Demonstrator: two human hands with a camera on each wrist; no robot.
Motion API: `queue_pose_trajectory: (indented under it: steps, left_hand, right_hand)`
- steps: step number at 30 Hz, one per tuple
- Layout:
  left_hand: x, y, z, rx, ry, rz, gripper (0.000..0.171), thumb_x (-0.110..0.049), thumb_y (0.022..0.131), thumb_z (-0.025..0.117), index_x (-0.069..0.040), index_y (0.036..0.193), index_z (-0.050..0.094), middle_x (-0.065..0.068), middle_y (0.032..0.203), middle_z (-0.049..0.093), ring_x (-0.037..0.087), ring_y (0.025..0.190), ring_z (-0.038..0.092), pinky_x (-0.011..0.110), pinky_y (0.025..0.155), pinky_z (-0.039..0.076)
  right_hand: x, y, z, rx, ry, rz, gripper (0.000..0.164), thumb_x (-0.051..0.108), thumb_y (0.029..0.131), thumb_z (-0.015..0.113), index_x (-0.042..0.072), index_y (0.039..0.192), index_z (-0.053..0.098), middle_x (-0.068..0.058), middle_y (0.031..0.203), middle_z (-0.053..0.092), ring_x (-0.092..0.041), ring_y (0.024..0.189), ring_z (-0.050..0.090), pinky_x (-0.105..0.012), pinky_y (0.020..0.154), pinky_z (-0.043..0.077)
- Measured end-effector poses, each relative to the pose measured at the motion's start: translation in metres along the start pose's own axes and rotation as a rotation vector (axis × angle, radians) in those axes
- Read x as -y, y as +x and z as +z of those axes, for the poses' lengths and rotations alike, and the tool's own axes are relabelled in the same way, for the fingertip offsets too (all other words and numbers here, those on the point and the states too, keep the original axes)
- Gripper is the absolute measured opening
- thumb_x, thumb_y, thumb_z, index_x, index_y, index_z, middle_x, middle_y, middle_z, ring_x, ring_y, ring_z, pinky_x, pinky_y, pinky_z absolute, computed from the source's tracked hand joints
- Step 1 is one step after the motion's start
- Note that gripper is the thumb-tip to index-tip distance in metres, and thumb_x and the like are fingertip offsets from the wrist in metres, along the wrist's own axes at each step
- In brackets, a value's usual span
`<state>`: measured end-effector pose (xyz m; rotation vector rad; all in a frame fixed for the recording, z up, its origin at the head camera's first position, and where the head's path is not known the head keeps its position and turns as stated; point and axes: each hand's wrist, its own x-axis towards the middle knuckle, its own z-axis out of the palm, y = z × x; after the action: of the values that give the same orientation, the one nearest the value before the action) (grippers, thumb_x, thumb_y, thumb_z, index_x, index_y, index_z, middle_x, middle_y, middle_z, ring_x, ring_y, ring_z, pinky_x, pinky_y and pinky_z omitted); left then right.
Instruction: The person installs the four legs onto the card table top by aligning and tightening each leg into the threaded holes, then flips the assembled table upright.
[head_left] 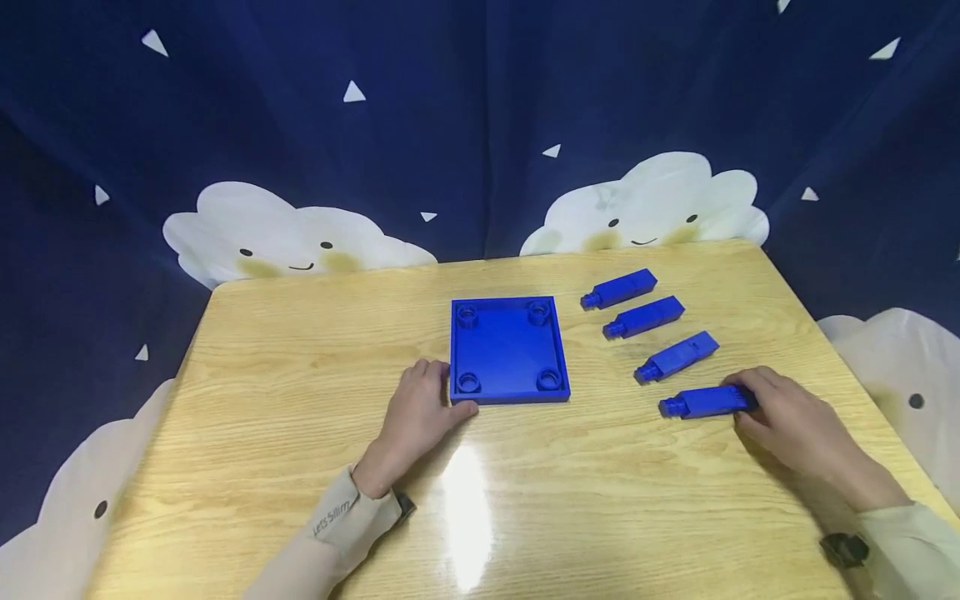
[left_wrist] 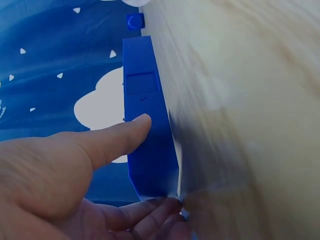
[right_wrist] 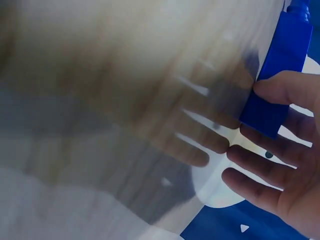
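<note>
A square blue tabletop-like panel point(head_left: 510, 350) with a raised rim lies face up, a round socket in each corner. At its near left corner, my left hand point(head_left: 420, 408) grips the edge. The thumb point(left_wrist: 135, 132) presses the panel's near side, and the other fingers are around the corner. To the right, my right hand point(head_left: 795, 425) pinches the thick end of a blue square leg point(head_left: 708, 402) between thumb and index finger; its other fingers are spread. The narrow knobbed end of this leg points left, toward the panel.
Three more blue legs lie in a slanting row beyond the held one: a near leg point(head_left: 678, 357), a middle leg point(head_left: 647, 317) and a far leg point(head_left: 621, 288). All rest on a wooden table point(head_left: 300, 433). A dark blue curtain point(head_left: 450, 125) with clouds hangs along the table's edges.
</note>
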<state>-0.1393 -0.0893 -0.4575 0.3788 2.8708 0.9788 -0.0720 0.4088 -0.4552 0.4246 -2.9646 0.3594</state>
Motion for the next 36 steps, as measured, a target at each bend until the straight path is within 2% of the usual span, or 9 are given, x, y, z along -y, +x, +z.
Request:
queue_pose_trajectory:
  steps: [2, 7, 11, 15, 18, 23, 27, 29, 36]
  left_hand:
    - [0.0, 0.001, 0.0, -0.01, 0.006, 0.002, 0.067, -0.029, 0.084, 0.096, 0.011, 0.13, 0.066, 0.017, 0.111, 0.064, 0.034, 0.104, 0.058, 0.049, 0.091, 0.052]
    - [0.001, 0.002, 0.003, -0.016, 0.02, 0.0, 0.065, -0.028, 0.083, 0.097, 0.01, 0.126, 0.067, 0.016, 0.108, 0.064, 0.034, 0.103, 0.058, 0.049, 0.091, 0.052]
    - [-0.001, 0.002, 0.002, -0.012, 0.012, -0.009, 0.066, -0.029, 0.084, 0.096, 0.01, 0.127, 0.066, 0.015, 0.109, 0.064, 0.035, 0.104, 0.058, 0.049, 0.09, 0.053]
    - [-0.002, 0.0, 0.001, -0.016, 0.003, -0.014, 0.066, -0.029, 0.084, 0.096, 0.011, 0.128, 0.066, 0.015, 0.109, 0.064, 0.035, 0.106, 0.059, 0.049, 0.091, 0.053]
    - [-0.002, 0.0, 0.001, -0.021, 0.002, -0.012, 0.066, -0.028, 0.084, 0.096, 0.011, 0.128, 0.066, 0.015, 0.109, 0.064, 0.036, 0.106, 0.059, 0.049, 0.09, 0.053]
    - [-0.001, -0.001, 0.002, -0.027, 0.005, -0.005, 0.066, -0.027, 0.084, 0.096, 0.011, 0.128, 0.066, 0.017, 0.111, 0.065, 0.037, 0.108, 0.06, 0.051, 0.092, 0.054]
    - [-0.001, -0.001, 0.003, -0.03, 0.009, 0.004, 0.065, -0.026, 0.084, 0.096, 0.012, 0.128, 0.066, 0.019, 0.113, 0.066, 0.039, 0.11, 0.061, 0.052, 0.094, 0.054]
    - [-0.001, -0.001, 0.003, -0.031, 0.013, 0.006, 0.065, -0.026, 0.084, 0.096, 0.012, 0.128, 0.066, 0.019, 0.113, 0.066, 0.039, 0.11, 0.061, 0.052, 0.095, 0.053]
    - [-0.001, -0.001, 0.002, -0.033, 0.005, 0.007, 0.066, -0.025, 0.084, 0.096, 0.012, 0.128, 0.066, 0.019, 0.114, 0.066, 0.038, 0.11, 0.06, 0.051, 0.096, 0.053]
  right_hand:
    - [-0.002, 0.0, -0.002, 0.019, 0.007, 0.014, 0.043, 0.006, 0.081, 0.086, 0.005, 0.121, 0.068, -0.016, 0.114, 0.07, -0.042, 0.102, 0.07, -0.063, 0.078, 0.056]
    - [-0.003, -0.002, -0.009, 0.044, 0.062, 0.039, 0.039, 0.014, 0.083, 0.094, 0.015, 0.114, 0.072, 0.002, 0.102, 0.071, -0.011, 0.087, 0.063, -0.038, 0.069, 0.051]
    - [0.002, -0.007, -0.019, -0.026, 0.207, 0.055, 0.039, 0.01, 0.083, 0.096, 0.019, 0.113, 0.074, 0.005, 0.105, 0.074, 0.006, 0.093, 0.061, -0.021, 0.072, 0.053]
    - [0.014, -0.006, -0.028, -0.113, 0.39, 0.091, 0.037, 0.003, 0.084, 0.093, 0.013, 0.115, 0.075, 0.013, 0.107, 0.074, 0.012, 0.102, 0.059, -0.007, 0.082, 0.048]
    - [0.025, -0.002, -0.035, -0.157, 0.489, 0.133, 0.036, 0.0, 0.088, 0.089, 0.008, 0.119, 0.074, 0.017, 0.108, 0.073, 0.008, 0.107, 0.059, -0.007, 0.086, 0.046]
    - [0.049, 0.01, -0.043, -0.243, 0.749, 0.186, 0.037, -0.01, 0.096, 0.076, 0.002, 0.13, 0.068, 0.005, 0.108, 0.073, -0.005, 0.098, 0.066, -0.013, 0.081, 0.051]
    - [0.074, 0.033, -0.043, -0.348, 1.054, 0.092, 0.036, -0.022, 0.096, 0.066, -0.005, 0.128, 0.066, -0.004, 0.109, 0.072, -0.012, 0.094, 0.068, -0.016, 0.079, 0.055]
    - [0.087, 0.049, -0.042, -0.366, 1.133, 0.012, 0.036, -0.024, 0.095, 0.065, -0.007, 0.127, 0.065, -0.006, 0.111, 0.071, -0.012, 0.095, 0.068, -0.016, 0.079, 0.056]
    - [0.136, 0.115, -0.034, -0.341, 1.106, -0.088, 0.036, -0.021, 0.092, 0.07, -0.003, 0.123, 0.068, -0.009, 0.105, 0.074, -0.014, 0.085, 0.071, -0.021, 0.071, 0.058]
